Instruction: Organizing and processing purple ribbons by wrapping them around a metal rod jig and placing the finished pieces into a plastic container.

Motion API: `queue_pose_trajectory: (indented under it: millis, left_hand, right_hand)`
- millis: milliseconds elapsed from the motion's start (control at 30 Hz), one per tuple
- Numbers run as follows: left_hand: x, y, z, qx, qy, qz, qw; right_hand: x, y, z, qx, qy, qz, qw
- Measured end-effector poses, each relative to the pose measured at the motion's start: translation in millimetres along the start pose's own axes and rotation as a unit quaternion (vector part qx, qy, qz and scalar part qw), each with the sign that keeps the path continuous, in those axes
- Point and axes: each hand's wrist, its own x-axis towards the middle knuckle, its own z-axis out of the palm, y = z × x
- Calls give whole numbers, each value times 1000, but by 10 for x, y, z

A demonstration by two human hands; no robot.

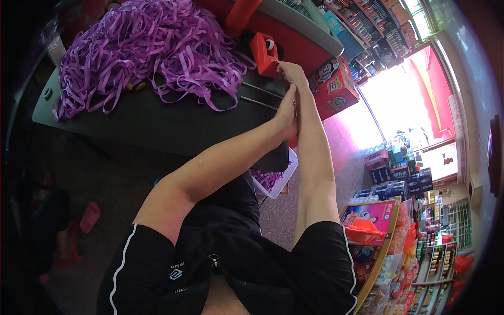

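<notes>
A red tape dispenser (261,54) with a roll in it stands at the table's far right. My right hand (294,73) is at its front end, fingertips pinched together where the tape comes off; the clear tape itself is too fine to make out. Just nearer, my left hand (286,111) is closed against my right wrist, and whatever its fingers hold is hidden. A big tangled heap of purple ribbon (152,47) covers the far left and middle of the table. Two thin pale rods or strips (258,102) lie between the heap and my left hand.
The dark table (157,123) has a small grey ring (47,93) at its left corner. A red carton (336,86) stands beyond my right arm. Below the table's right edge is a white bin (286,181) with purple ribbon. Stocked shelves (441,262) line the right.
</notes>
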Motion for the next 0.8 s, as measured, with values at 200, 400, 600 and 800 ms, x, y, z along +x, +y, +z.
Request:
queue_pose_trajectory:
  millis: [200, 400, 600, 800]
  left_hand:
    - [72, 73, -84, 3, 27, 1, 1000]
    - [138, -42, -137, 71, 103, 34, 992]
    - [83, -36, -180, 51, 115, -21, 992]
    - [133, -51, -216, 113, 113, -40, 986]
  right_hand:
    - [-119, -59, 11, 14, 1, 20, 1000]
    - [-926, -252, -473, 300, -60, 103, 947]
    - [-1477, -199, -741, 294, -52, 87, 950]
    - [-1603, -230, -863, 200, -75, 68, 974]
